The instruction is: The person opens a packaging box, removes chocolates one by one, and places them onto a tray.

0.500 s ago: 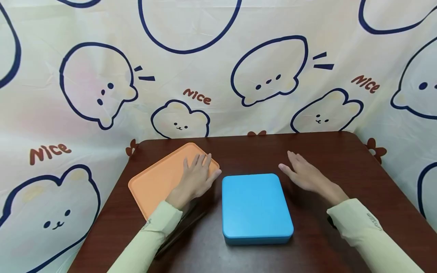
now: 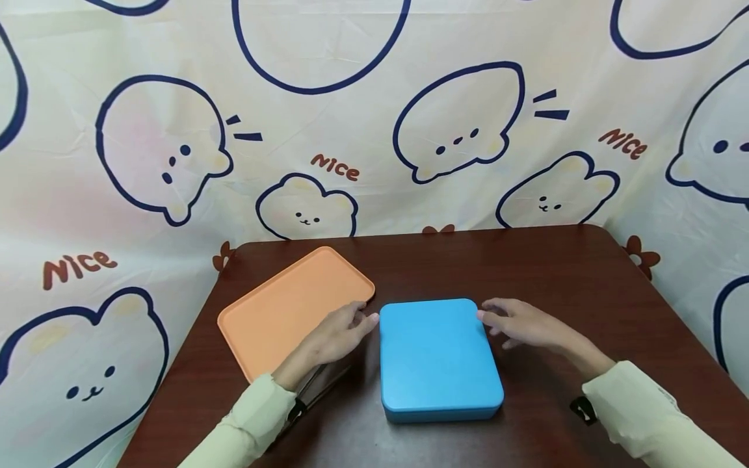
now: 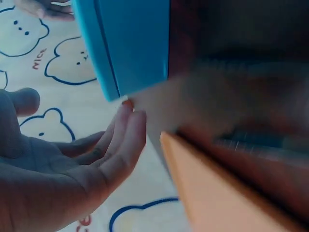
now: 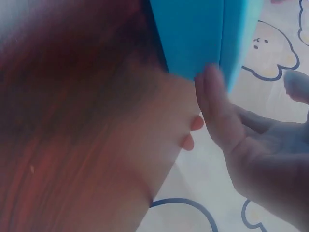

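Observation:
A blue lidded box [image 2: 440,357] with rounded corners lies flat on the table, and a seam runs along its side in both wrist views. By its far left corner is my left hand [image 2: 336,335], thumb toward the box and fingers loosely bent. In the left wrist view, that palm [image 3: 53,169] holds nothing and its fingertips are near the box's edge. On the other side, my right hand [image 2: 529,323] has its thumb and fingers at the box's far right edge. The right wrist view shows those fingers [image 4: 217,106] overlapping the box's side, only slightly bent.
An orange tray [image 2: 287,312] lies at an angle left of the box, partly behind my left hand. A thin dark-edged thing [image 2: 318,393] lies beside my left forearm, partly hidden. The brown table [image 2: 562,260] ends at a patterned cloth [image 2: 374,130] behind.
My left hand has drawn back from over the tray, its fingers bending. The right hand has come down and in to the box's right edge. Box and tray stay put.

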The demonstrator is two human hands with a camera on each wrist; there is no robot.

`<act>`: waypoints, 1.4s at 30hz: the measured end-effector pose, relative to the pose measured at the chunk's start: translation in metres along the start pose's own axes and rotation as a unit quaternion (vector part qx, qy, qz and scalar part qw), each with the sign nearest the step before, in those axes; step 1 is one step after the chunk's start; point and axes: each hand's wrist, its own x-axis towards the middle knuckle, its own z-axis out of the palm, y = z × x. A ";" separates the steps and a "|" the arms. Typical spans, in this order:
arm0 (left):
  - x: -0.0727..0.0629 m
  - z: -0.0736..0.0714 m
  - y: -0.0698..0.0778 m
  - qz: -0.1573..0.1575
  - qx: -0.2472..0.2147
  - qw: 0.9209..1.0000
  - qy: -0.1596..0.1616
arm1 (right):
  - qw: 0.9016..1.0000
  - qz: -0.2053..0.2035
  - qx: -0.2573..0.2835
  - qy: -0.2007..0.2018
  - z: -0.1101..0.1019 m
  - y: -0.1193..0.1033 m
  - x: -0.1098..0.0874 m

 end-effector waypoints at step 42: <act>-0.037 0.035 -0.005 -0.098 -0.249 0.957 -0.114 | 0.971 0.024 0.173 -0.162 0.008 0.028 -0.022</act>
